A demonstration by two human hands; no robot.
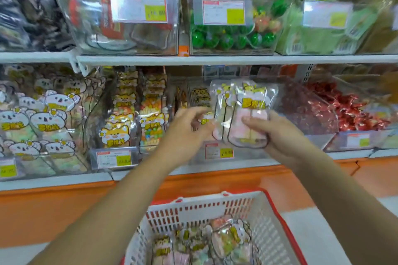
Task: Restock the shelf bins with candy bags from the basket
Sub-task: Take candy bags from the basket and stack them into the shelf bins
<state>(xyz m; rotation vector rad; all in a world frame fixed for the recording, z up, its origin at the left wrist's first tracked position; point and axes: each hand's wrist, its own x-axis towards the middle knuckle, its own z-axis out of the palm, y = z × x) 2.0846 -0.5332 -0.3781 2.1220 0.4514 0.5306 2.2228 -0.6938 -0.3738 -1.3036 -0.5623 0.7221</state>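
From the head camera, we take the white basket [280, 221] with its red rim, low in the middle, as our landmark. Inside it lie several clear candy bags [224, 241] with yellow labels, piled loosely against one another.

Straight above the basket, our right hand [277, 133] holds up a small stack of pink candy bags [249, 118]. The thumb is pressed across the front of the nearest bag and the fingers are curled round behind it, so the stack is clamped upright. It is raised in front of a clear shelf bin whose price label [218, 151] shows just below the bags.

Above the basket and slightly left, our left hand [189, 127] reaches toward the left edge of the same stack. Its fingers are loosely bent and a little apart, with the tips at a blurred bag edge; we cannot tell whether they pinch it or only touch it.

Up and left of the basket stands a bin of fox-printed bags [120, 127], packed upright. Further left of the basket sit koala-printed bags [47, 118]. Up and right of the basket is a bin of red-wrapped sweets [349, 112].

High above the basket runs a white shelf board [215, 59], and on it, directly over the basket, stands a clear bin of green ball candies [226, 38].
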